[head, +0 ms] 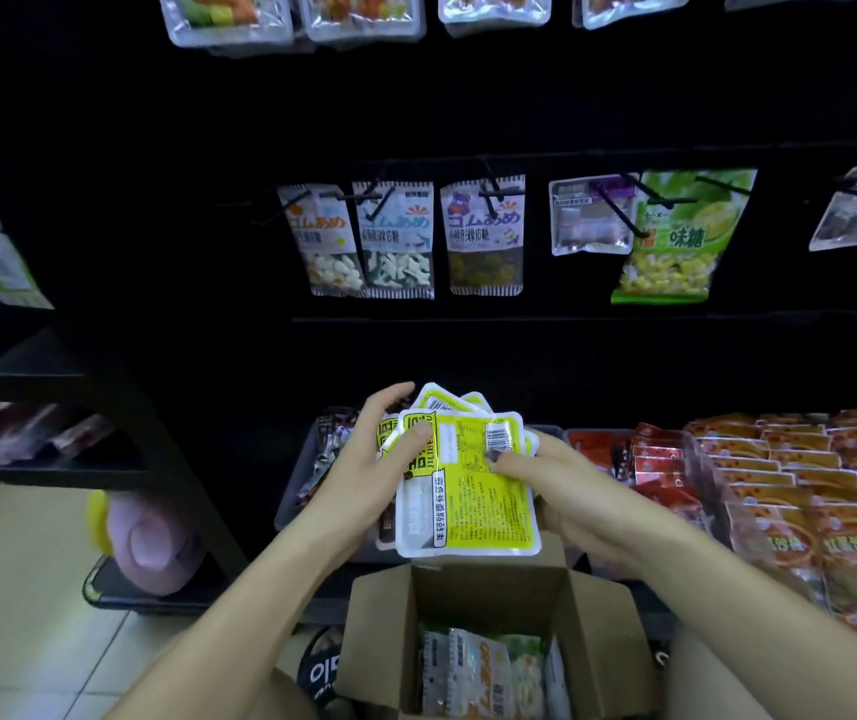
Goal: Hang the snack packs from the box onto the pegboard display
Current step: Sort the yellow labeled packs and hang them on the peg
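Several yellow snack packs [468,475] sit fanned in my two hands at centre frame, above the open cardboard box [494,641] at the bottom. My left hand [364,459] curls around the stack's left edge, thumb pressed on the top pack; my right hand [545,475] pinches the right side, thumb near the barcode. Both grips are clamped on the stack. Recommended procedure: separate one pack with the right grip, keep the remainder steady in the left, orient the hang hole upward, then align it with a free black peg [618,200] on the pegboard [156,174] in the upper half of the frame. More packs remain in the box.
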{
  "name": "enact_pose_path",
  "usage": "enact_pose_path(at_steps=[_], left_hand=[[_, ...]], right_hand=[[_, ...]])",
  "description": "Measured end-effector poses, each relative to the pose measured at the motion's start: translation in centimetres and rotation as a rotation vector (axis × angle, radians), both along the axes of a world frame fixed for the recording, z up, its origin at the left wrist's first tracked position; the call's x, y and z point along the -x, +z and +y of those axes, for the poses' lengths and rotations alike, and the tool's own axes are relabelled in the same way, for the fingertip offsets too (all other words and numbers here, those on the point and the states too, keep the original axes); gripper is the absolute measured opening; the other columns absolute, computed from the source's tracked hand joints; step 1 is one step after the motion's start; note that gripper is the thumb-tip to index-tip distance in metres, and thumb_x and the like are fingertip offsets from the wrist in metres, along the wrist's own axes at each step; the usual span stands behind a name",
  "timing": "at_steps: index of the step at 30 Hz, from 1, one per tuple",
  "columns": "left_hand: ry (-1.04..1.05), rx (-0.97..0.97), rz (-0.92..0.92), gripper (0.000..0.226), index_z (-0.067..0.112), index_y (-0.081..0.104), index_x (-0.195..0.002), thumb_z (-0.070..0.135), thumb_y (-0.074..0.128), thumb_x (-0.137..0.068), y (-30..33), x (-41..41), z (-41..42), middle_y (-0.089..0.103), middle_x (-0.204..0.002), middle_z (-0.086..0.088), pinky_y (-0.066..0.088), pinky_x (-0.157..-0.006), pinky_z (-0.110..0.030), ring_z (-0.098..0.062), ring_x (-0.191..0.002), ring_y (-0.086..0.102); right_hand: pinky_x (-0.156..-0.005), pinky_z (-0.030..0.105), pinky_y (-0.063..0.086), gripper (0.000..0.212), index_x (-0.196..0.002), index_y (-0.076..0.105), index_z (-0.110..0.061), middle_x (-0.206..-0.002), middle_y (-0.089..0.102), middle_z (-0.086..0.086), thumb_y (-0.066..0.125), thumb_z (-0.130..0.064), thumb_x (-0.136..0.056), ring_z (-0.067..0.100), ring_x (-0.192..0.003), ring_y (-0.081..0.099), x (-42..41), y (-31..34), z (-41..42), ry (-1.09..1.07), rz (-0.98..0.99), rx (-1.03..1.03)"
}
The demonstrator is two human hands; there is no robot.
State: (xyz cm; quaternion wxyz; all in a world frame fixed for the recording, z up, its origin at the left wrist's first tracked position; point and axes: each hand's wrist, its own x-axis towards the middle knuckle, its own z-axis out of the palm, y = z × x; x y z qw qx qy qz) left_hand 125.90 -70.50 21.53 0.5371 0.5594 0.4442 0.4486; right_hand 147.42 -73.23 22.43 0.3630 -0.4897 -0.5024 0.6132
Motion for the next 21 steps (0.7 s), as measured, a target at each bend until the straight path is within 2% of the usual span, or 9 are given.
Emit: enact_pose_path(at_steps=[3, 5, 6, 9, 12, 14, 16, 19, 21], left_hand=[[0.016, -0.046, 0.017, 0.028, 0.034, 0.061, -0.134, 0.027, 0.049, -0.11, 1.5, 0.0, -0.1, 0.076, -0.116, 0.009, 0.058, -0.095, -0.035, -0.018, -0.111, 0.073], [0.042, -0.024, 0.002, 0.027, 0.034, 0.065, -0.13, 0.027, 0.047, -0.111, 2.5, 0.1, 0.2, 0.076, -0.117, 0.009, 0.055, -0.099, -0.038, -0.017, -0.113, 0.072], [0.046, -0.009, -0.006, 0.028, 0.034, 0.067, -0.128, 0.026, 0.046, -0.111, 2.8, 0.1, 0.4, 0.076, -0.118, 0.008, 0.055, -0.1, -0.041, -0.019, -0.113, 0.072], [0.06, 0.046, -0.043, 0.03, 0.03, 0.069, -0.126, 0.018, 0.046, -0.11, 3.7, 0.4, 1.0, 0.076, -0.12, 0.001, 0.053, -0.101, -0.048, -0.026, -0.115, 0.072], [0.015, 0.097, -0.053, 0.035, 0.03, 0.068, -0.125, 0.01, 0.049, -0.103, 4.5, 0.9, 1.5, 0.077, -0.117, -0.003, 0.055, -0.095, -0.049, -0.03, -0.109, 0.074], [-0.02, 0.099, -0.032, 0.035, 0.032, 0.068, -0.125, 0.01, 0.055, -0.1, 5.1, 1.2, 1.8, 0.077, -0.117, 0.0, 0.056, -0.092, -0.046, -0.026, -0.106, 0.075], [-0.055, 0.104, -0.05, 0.033, 0.031, 0.067, -0.126, 0.013, 0.059, -0.1, 5.9, 1.3, 2.1, 0.076, -0.121, -0.001, 0.058, -0.089, -0.043, -0.025, -0.107, 0.075], [-0.117, 0.09, -0.109, 0.032, 0.029, 0.066, -0.129, 0.016, 0.063, -0.101, 7.1, 1.3, 2.3, 0.075, -0.123, -0.002, 0.061, -0.079, -0.038, -0.028, -0.109, 0.075], [-0.095, 0.048, -0.124, 0.036, 0.032, 0.067, -0.129, 0.012, 0.064, -0.099, 7.7, 1.2, 2.6, 0.075, -0.123, 0.0, 0.061, -0.079, -0.037, -0.027, -0.108, 0.075]], right_hand=[[-0.103, 0.053, 0.054, 0.028, -0.13, 0.066, -0.013, -0.118, 0.077, 0.007, 0.051, -0.012, -0.106, 0.026, -0.111, 0.073, 0.5, 0.6, 1.0, -0.08, 0.089, 0.056], [-0.098, 0.056, 0.056, 0.028, -0.129, 0.065, -0.01, -0.119, 0.076, 0.012, 0.05, -0.01, -0.106, 0.031, -0.111, 0.073, 0.7, 0.8, 1.5, -0.105, 0.133, 0.05], [-0.091, 0.055, 0.06, 0.028, -0.129, 0.065, -0.01, -0.12, 0.075, 0.014, 0.048, -0.011, -0.107, 0.034, -0.11, 0.073, 0.7, 1.0, 1.7, -0.104, 0.153, 0.045], [-0.065, 0.04, 0.059, 0.029, -0.132, 0.063, -0.014, -0.123, 0.073, 0.018, 0.046, -0.018, -0.109, 0.035, -0.094, 0.073, 0.9, 1.8, 2.4, -0.067, 0.21, 0.02], [-0.06, 0.032, 0.055, 0.027, -0.13, 0.064, -0.02, -0.113, 0.076, 0.011, 0.046, -0.019, -0.109, 0.027, -0.086, 0.073, 1.3, 2.3, 3.1, -0.14, 0.193, -0.001], [-0.06, 0.033, 0.055, 0.027, -0.13, 0.065, -0.022, -0.115, 0.076, 0.012, 0.047, -0.019, -0.109, 0.029, -0.091, 0.072, 1.6, 2.7, 3.6, -0.151, 0.209, 0.007], [-0.068, 0.037, 0.054, 0.026, -0.129, 0.065, -0.022, -0.121, 0.074, 0.017, 0.048, -0.02, -0.109, 0.032, -0.096, 0.071, 1.8, 3.4, 3.9, -0.148, 0.211, 0.024], [-0.073, 0.039, 0.056, 0.025, -0.126, 0.066, -0.02, -0.12, 0.075, 0.015, 0.049, -0.019, -0.108, 0.028, -0.096, 0.071, 1.8, 4.5, 4.7, -0.159, 0.237, 0.051], [-0.075, 0.039, 0.057, 0.026, -0.128, 0.065, -0.018, -0.123, 0.074, 0.015, 0.049, -0.02, -0.107, 0.027, -0.097, 0.072, 2.0, 5.1, 5.0, -0.128, 0.264, 0.06]])
